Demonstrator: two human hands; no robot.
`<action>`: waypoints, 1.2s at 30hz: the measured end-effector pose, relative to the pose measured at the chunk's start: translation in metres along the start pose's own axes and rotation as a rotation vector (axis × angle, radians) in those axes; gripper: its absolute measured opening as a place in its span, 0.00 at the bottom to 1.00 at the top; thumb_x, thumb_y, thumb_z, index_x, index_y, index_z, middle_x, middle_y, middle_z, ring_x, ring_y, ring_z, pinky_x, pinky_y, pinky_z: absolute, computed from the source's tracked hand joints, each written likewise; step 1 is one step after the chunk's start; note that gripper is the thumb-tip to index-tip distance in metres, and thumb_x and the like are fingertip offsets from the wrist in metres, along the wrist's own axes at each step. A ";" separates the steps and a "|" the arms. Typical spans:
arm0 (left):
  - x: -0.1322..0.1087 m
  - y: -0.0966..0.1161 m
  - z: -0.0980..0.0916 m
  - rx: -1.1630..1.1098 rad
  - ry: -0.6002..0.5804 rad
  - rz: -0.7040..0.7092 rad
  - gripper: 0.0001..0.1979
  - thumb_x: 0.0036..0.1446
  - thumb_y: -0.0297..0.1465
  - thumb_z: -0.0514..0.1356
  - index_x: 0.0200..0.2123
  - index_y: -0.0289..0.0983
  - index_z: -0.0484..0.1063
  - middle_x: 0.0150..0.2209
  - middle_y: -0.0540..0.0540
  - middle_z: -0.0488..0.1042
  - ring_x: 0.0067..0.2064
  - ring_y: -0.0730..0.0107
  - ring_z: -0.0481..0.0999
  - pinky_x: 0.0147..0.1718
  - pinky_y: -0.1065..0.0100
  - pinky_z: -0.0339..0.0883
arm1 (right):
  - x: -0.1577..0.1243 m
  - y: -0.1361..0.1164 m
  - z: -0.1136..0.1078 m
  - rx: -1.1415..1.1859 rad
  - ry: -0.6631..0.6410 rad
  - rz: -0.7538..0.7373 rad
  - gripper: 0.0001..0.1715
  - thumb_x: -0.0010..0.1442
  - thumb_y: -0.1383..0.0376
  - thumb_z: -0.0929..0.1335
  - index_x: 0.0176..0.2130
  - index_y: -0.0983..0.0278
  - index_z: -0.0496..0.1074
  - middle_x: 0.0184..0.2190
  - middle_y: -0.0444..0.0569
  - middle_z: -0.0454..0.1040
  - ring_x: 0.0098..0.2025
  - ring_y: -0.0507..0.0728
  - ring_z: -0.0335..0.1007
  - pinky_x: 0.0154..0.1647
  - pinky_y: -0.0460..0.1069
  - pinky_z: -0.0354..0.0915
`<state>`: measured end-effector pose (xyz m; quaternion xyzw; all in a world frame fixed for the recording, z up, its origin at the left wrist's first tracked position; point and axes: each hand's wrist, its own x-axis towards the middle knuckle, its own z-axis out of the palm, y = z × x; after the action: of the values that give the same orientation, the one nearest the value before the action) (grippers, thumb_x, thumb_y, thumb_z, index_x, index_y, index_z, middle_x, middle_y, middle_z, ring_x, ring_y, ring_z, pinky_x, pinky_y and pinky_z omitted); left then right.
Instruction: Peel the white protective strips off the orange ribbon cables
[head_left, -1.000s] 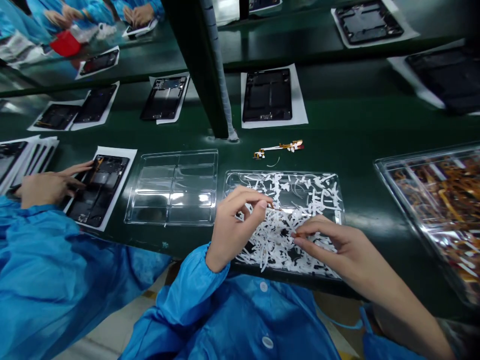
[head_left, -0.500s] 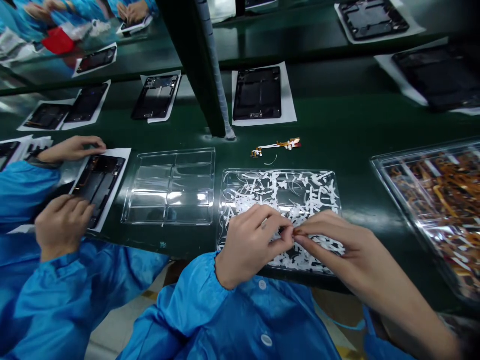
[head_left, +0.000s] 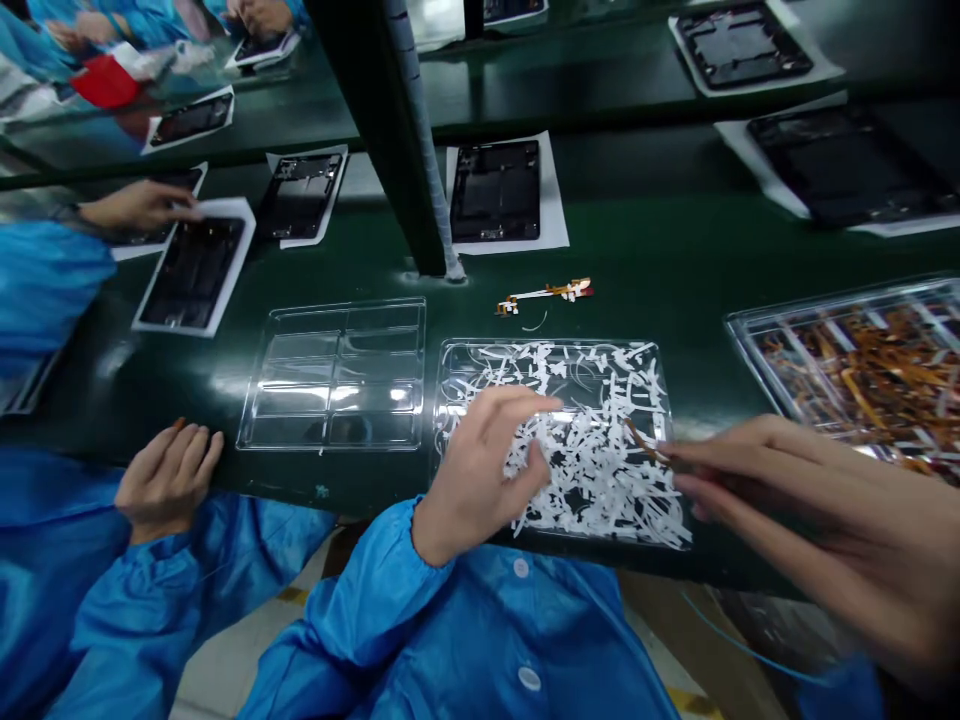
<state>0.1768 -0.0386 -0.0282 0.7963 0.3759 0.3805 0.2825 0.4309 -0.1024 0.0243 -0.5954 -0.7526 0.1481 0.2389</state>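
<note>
My left hand (head_left: 487, 475) hovers above the near left part of a clear plastic tray (head_left: 442, 345), its thumb and fingers apart with nothing between them. Many white paper-like scraps (head_left: 592, 470) lie in that tray. At the tray's right side my right hand (head_left: 780, 485) pinches a thin orange-brown flex cable (head_left: 643, 440), whose free end points left over the scraps. Motion blurs the right hand a little. Behind the tray, another flex cable (head_left: 551, 292) with white pieces on it lies on the green bench.
A clear divided tray (head_left: 334, 372) stands to the left. At right, another tray (head_left: 765, 375) holds many orange flex cables. A green post (head_left: 397, 150) rises behind. Black device housings (head_left: 495, 190) lie on white sheets. A co-worker's hand (head_left: 146, 205) holds one such sheet at left.
My hands have parted; the right moved right with the flex cable, and the left opened. At left, the co-worker's sheet and housing moved away from the bench's near edge.
</note>
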 end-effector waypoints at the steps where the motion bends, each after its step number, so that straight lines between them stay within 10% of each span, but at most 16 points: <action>1: 0.002 0.007 0.001 -0.103 -0.042 0.025 0.18 0.67 0.29 0.61 0.58 0.41 0.69 0.52 0.40 0.75 0.55 0.59 0.76 0.52 0.57 0.75 | 0.005 -0.004 0.002 0.028 -0.046 -0.046 0.17 0.72 0.55 0.64 0.59 0.46 0.72 0.39 0.45 0.78 0.32 0.54 0.77 0.26 0.47 0.71; 8: 0.008 0.027 0.010 -0.456 -0.160 -0.100 0.05 0.67 0.32 0.64 0.40 0.37 0.79 0.38 0.45 0.83 0.42 0.65 0.81 0.46 0.64 0.74 | 0.013 -0.020 0.020 0.113 -0.163 -0.180 0.35 0.74 0.62 0.62 0.75 0.50 0.51 0.55 0.50 0.79 0.37 0.56 0.82 0.34 0.47 0.76; 18: -0.002 0.023 0.016 -0.383 -0.028 -0.210 0.01 0.61 0.27 0.65 0.37 0.37 0.78 0.34 0.47 0.79 0.36 0.69 0.77 0.36 0.68 0.72 | 0.014 -0.028 0.013 0.044 0.001 -0.195 0.29 0.73 0.62 0.65 0.70 0.51 0.62 0.45 0.46 0.84 0.34 0.58 0.82 0.31 0.50 0.74; 25: 0.002 0.025 0.015 -0.291 0.011 -0.182 0.02 0.63 0.29 0.66 0.38 0.38 0.80 0.34 0.48 0.82 0.35 0.69 0.78 0.36 0.67 0.74 | 0.017 -0.030 0.021 -0.030 0.020 -0.175 0.07 0.72 0.64 0.65 0.45 0.60 0.73 0.37 0.46 0.82 0.32 0.56 0.79 0.31 0.51 0.69; 36: 0.003 0.010 0.027 -0.508 -0.001 -0.422 0.05 0.58 0.32 0.69 0.33 0.36 0.81 0.28 0.48 0.79 0.27 0.74 0.71 0.24 0.70 0.63 | 0.016 -0.034 0.052 -0.496 0.218 -0.304 0.09 0.68 0.68 0.66 0.33 0.62 0.68 0.25 0.45 0.69 0.23 0.53 0.64 0.26 0.51 0.56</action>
<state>0.2038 -0.0464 -0.0345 0.6052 0.4253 0.3947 0.5450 0.3725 -0.0923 0.0009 -0.5284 -0.8163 -0.1424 0.1850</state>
